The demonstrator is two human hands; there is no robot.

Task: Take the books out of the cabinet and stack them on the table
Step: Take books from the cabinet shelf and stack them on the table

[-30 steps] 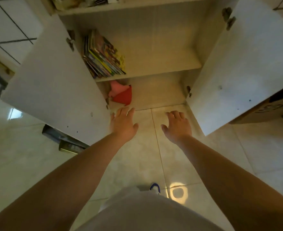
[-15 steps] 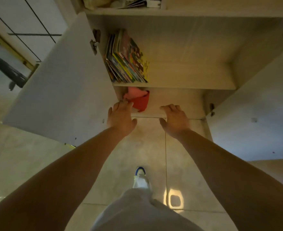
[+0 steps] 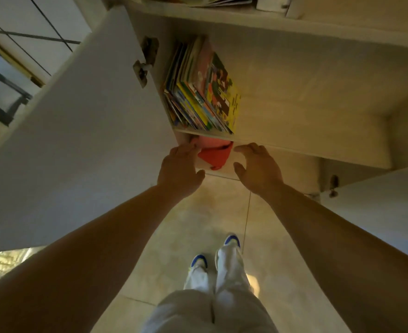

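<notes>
Several thin colourful books point(image 3: 201, 90) lean in a row against the left wall of the open cabinet, standing on its middle shelf point(image 3: 294, 143). My left hand point(image 3: 180, 168) reaches out just below the shelf's front edge, fingers relaxed and holding nothing. My right hand point(image 3: 258, 168) is level with it a little to the right, also empty with loosely bent fingers. Both hands are below the books and apart from them.
A red and pink object point(image 3: 213, 152) lies on the cabinet's bottom level between my hands. The left door point(image 3: 78, 140) and right door point(image 3: 390, 207) stand wide open. More printed matter point(image 3: 222, 0) lies on the cabinet's top. My feet stand on the tiled floor point(image 3: 210, 212).
I have stepped closer to the cabinet. Both hands have moved forward and up, from over the floor to the front edge of the middle shelf.
</notes>
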